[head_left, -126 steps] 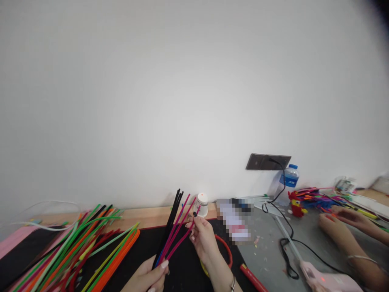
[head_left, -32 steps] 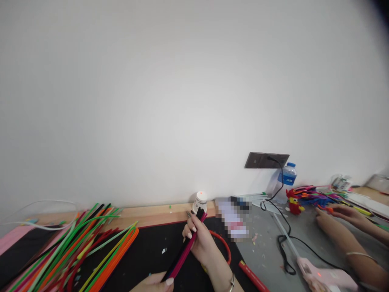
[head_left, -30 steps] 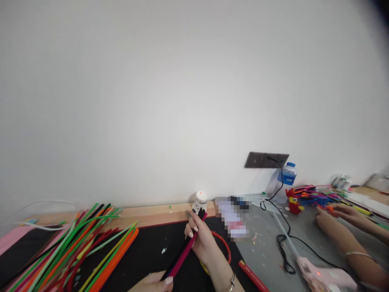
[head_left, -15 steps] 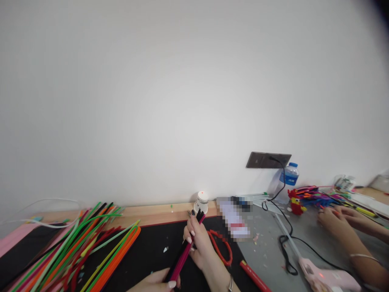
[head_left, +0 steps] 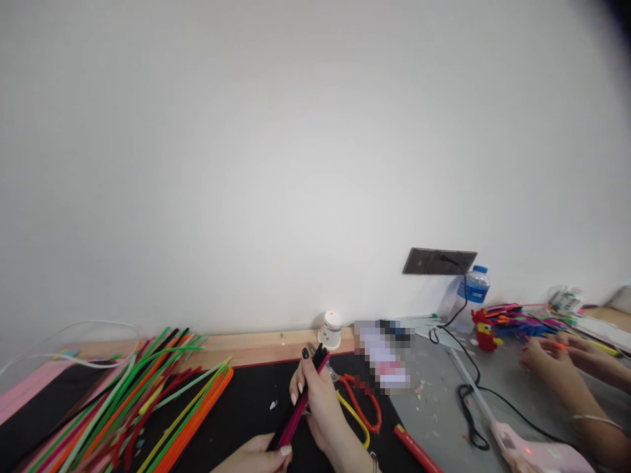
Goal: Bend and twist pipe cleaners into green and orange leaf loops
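Note:
Both of my hands hold a tight bundle of black and magenta pipe cleaners point(head_left: 298, 414) slanting up to the right over the black mat point(head_left: 251, 407). My left hand point(head_left: 256, 458) grips the bundle's lower end at the bottom edge. My right hand point(head_left: 315, 401) is wrapped round its upper part, with the black tips poking out above the fingers.
A big pile of coloured pipe cleaners point(head_left: 133, 401) lies at left. Red-and-yellow-handled scissors point(head_left: 359, 410) lie right of my hand. Behind stand a small white jar point(head_left: 331, 330) and a water bottle point(head_left: 468, 292). Another person's hands point(head_left: 552, 358) work at right, near a pink glue gun point(head_left: 527, 450) and cable.
The fanned-out stems have been gathered into one tight bundle. My right hand slid a little down along it, and the view shifted slightly left.

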Demonstrator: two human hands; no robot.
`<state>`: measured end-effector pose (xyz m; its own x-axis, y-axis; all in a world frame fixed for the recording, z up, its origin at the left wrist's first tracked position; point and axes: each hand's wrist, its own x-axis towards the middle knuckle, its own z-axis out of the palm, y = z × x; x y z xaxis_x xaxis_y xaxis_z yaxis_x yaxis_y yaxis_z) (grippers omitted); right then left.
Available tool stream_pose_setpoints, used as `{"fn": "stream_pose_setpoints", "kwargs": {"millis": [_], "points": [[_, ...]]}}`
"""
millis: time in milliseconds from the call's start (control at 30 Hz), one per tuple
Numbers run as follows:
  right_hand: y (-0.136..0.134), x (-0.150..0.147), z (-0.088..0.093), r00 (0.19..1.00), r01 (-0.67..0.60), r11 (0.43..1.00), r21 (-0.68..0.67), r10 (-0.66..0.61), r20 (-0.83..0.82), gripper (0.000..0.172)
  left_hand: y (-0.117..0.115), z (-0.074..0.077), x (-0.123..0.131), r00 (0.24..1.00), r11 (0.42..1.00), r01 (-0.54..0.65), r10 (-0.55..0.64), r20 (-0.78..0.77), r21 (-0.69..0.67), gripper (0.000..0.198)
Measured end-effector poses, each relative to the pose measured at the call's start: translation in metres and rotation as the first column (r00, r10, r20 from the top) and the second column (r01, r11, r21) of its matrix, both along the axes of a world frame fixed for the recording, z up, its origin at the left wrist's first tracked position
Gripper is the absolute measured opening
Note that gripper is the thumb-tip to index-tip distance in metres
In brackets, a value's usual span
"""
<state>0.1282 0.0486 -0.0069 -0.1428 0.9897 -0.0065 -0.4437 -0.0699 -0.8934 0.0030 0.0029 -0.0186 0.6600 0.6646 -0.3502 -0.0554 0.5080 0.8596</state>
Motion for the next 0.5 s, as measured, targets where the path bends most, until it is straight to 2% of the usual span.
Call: {"fn": "stream_pose_setpoints", "kwargs": {"millis": [133, 200, 300, 367, 433, 500], "points": [[-0.003, 0.004, 0.011, 0.998, -0.031, 0.999, -0.022, 0.032, 0.061, 0.037, 0.001, 0.0, 0.0, 1.0, 1.0, -0.007, 0.008, 0.009, -0.013, 0.045], [-0.004, 0.008, 0.016, 0.988, -0.125, 0.99, -0.069, 0.13, 0.079, 0.035, 0.002, -0.002, 0.0, 1.0, 0.999, -0.004, 0.005, 0.031, -0.032, 0.047], [-0.005, 0.015, 0.019, 0.932, -0.335, 0.938, -0.083, 0.343, 0.113, 0.036, 0.0, -0.007, 0.0, 0.997, 0.998, 0.01, -0.005, 0.078, -0.065, 0.05], [-0.004, 0.017, 0.02, 0.891, -0.399, 0.914, -0.074, 0.406, 0.204, 0.036, -0.002, -0.009, 0.0, 0.995, 0.995, -0.001, 0.011, 0.1, -0.098, 0.051], [-0.003, 0.016, 0.024, 0.865, -0.359, 0.933, -0.03, 0.344, 0.366, 0.036, -0.004, -0.009, 0.0, 0.99, 0.986, -0.051, 0.071, 0.122, -0.159, 0.048], [-0.005, 0.013, 0.032, 0.834, -0.283, 0.952, 0.115, 0.185, 0.519, 0.029, -0.006, -0.009, 0.001, 0.978, 0.97, -0.119, 0.151, 0.145, -0.211, 0.046]]}}
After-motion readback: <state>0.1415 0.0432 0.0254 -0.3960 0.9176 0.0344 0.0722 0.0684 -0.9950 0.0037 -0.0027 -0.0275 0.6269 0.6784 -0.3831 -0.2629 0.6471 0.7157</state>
